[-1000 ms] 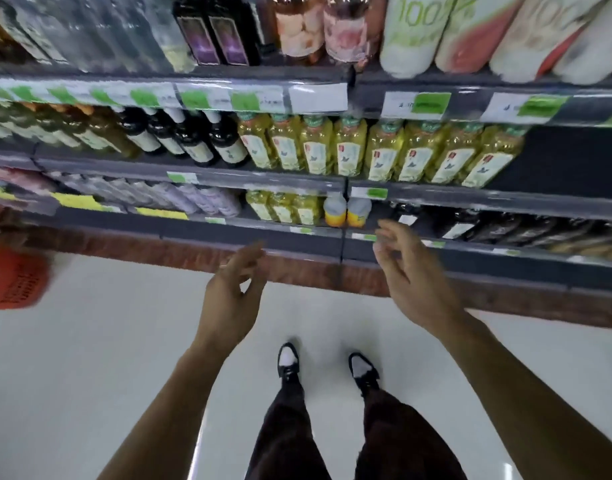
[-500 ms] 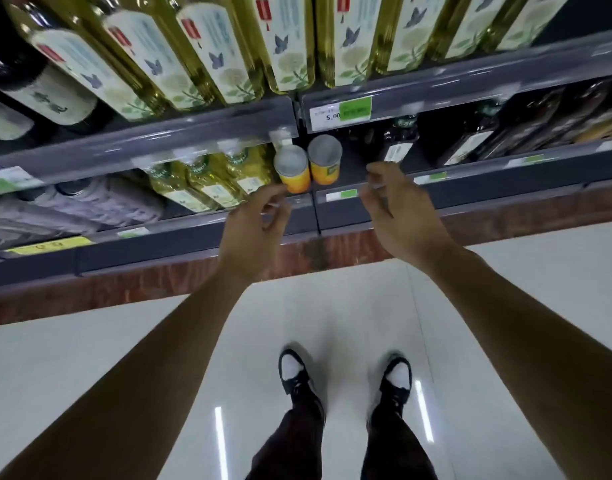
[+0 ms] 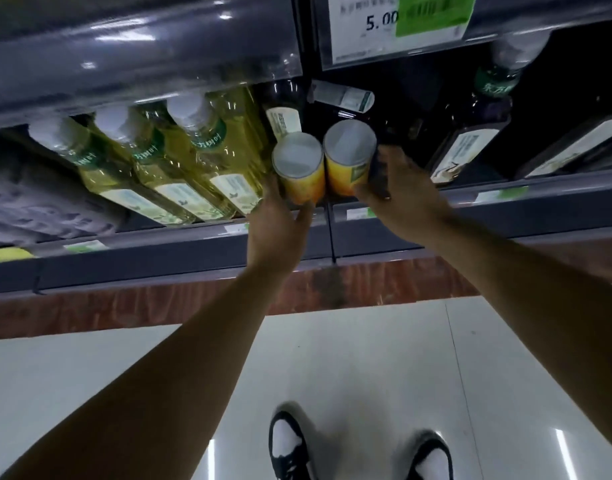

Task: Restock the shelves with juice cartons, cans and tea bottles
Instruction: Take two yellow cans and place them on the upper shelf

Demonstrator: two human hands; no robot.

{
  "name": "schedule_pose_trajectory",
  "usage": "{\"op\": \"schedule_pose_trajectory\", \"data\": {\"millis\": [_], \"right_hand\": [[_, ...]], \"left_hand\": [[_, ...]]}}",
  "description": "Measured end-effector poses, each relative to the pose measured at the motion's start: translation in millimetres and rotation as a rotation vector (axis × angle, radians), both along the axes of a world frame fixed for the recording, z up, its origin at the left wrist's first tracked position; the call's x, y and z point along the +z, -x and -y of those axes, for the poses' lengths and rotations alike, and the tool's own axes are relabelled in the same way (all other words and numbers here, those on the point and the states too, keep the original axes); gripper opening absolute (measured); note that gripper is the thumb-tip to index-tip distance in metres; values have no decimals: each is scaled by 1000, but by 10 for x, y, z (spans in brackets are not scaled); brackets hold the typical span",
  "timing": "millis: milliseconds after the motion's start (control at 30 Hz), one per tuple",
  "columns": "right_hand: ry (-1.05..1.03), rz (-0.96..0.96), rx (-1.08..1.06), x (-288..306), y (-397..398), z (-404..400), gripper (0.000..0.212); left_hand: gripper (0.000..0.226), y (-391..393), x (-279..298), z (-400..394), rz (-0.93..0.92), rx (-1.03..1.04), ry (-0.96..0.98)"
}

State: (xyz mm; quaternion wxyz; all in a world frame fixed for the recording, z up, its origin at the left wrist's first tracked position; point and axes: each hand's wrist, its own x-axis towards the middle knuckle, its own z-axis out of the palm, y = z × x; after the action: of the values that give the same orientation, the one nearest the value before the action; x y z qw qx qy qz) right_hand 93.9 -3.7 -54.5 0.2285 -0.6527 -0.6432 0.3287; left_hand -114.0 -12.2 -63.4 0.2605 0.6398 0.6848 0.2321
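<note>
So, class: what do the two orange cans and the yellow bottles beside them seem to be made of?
Orange cans: probably metal, from the flat, dull grey lids; the printed sides could be a wrap. Yellow bottles: clear plastic, most likely, as the liquid shows through glossy walls under white screw caps, though glass cannot be ruled out.

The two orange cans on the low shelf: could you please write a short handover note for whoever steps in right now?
Left hand: grips the left orange can.
Right hand: grips the right orange can.
Both cans stand side by side at the shelf edge, between the yellow tea bottles and the dark bottles.
Done: cans are on the shelf.
Left: probably settle them in place, let go, then fetch more stock.
</note>
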Motion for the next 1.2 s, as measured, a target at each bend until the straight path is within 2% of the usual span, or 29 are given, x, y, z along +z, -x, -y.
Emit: {"op": "schedule_pose_trajectory", "data": {"millis": [67,167,367,500,700,900,1100,1200], "right_hand": [[23,-20,6,-115,0,-83,74],[41,-18,-18,-280,-6,-203,78],[29,-128,-79,-460,-2,-410,103],[33,-161,-86,-532,-21,-514,111],[42,-219,-94,-594,-17,-581,108],[14,-228,-104,-505,-51,-531,109],[36,-308,-130,-158,-101,-270,83],[65,-333,-129,66,-162,-77,79]], "left_hand": [[53,-58,-120,-34,28,21,12],[56,-129,-257,-108,73,109,30],[82,-266,-390,-264,154,226,-11],[80,-312,-463,-297,190,280,-24],[75,-321,-475,-325,182,316,-75],[86,-255,-395,-267,198,225,-81],[77,-245,-40,-208,304,167,-44],[69,-210,178,-129,383,103,5]]}}
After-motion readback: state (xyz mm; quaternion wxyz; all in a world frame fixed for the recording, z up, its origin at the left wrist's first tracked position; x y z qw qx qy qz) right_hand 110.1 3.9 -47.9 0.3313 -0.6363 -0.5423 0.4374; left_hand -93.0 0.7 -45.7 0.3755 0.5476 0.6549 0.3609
